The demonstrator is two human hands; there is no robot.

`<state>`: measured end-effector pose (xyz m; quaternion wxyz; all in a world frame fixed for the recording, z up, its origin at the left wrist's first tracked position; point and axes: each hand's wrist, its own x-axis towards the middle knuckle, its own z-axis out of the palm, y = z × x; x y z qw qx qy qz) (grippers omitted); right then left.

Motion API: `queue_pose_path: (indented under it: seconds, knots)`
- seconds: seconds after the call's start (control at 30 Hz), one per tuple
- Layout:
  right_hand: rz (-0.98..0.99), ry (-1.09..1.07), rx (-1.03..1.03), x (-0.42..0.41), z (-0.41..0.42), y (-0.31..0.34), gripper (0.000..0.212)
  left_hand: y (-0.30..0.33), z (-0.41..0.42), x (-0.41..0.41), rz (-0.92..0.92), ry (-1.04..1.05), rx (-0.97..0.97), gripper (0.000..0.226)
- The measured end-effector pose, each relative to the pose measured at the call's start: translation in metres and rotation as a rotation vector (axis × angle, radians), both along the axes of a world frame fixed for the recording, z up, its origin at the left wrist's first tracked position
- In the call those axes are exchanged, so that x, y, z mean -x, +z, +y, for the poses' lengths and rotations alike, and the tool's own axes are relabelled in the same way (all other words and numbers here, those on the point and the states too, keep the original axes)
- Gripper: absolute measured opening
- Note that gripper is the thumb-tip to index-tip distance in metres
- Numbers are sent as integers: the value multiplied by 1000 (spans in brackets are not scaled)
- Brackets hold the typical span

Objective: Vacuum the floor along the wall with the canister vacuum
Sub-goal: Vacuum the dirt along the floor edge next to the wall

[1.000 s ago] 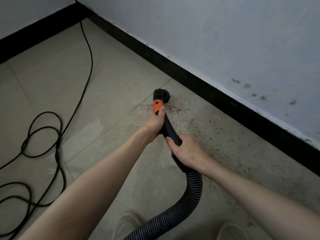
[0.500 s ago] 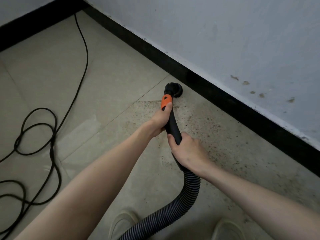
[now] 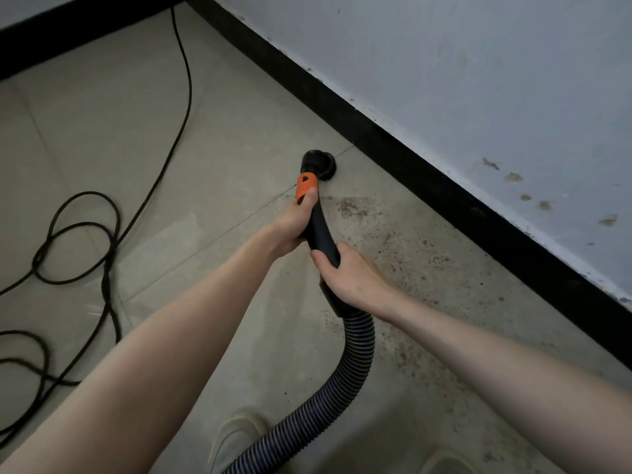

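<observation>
A black vacuum wand [image 3: 320, 234] with an orange collar [image 3: 305, 187] ends in a round black nozzle [image 3: 318, 164] pressed to the tiled floor, close to the black baseboard [image 3: 427, 155]. My left hand [image 3: 294, 222] grips the wand just below the orange collar, thumb on it. My right hand [image 3: 352, 278] grips the wand lower down, where the ribbed grey hose [image 3: 345, 381] begins. The hose curves down to the bottom edge; the canister is out of view. Brown dirt specks [image 3: 403, 248] cover the tile to the right of the wand.
A black power cord [image 3: 113, 234] lies in loops on the floor at the left and runs up to the far corner. The pale stained wall [image 3: 478, 80] rises behind the baseboard. My two light shoes [image 3: 236, 439] show at the bottom.
The nozzle has slid forward along the baseboard, past the grout line onto the cleaner tile. Both hands moved with the wand and kept their grip.
</observation>
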<state>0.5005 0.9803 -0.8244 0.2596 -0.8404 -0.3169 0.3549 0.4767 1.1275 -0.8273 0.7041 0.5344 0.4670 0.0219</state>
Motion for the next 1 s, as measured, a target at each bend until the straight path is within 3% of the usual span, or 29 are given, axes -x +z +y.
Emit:
queue_pose_path:
  seconds: [0.27, 0.43, 1.0]
  knots:
    - [-24, 307, 7, 17, 35, 19, 37, 4, 36, 51, 30, 374, 20, 38]
    - [-47, 452, 40, 29, 27, 19, 36, -5, 36, 83, 59, 470, 31, 38]
    - [99, 262, 68, 27, 10, 10, 45, -16, -4, 64, 75, 337, -20, 37]
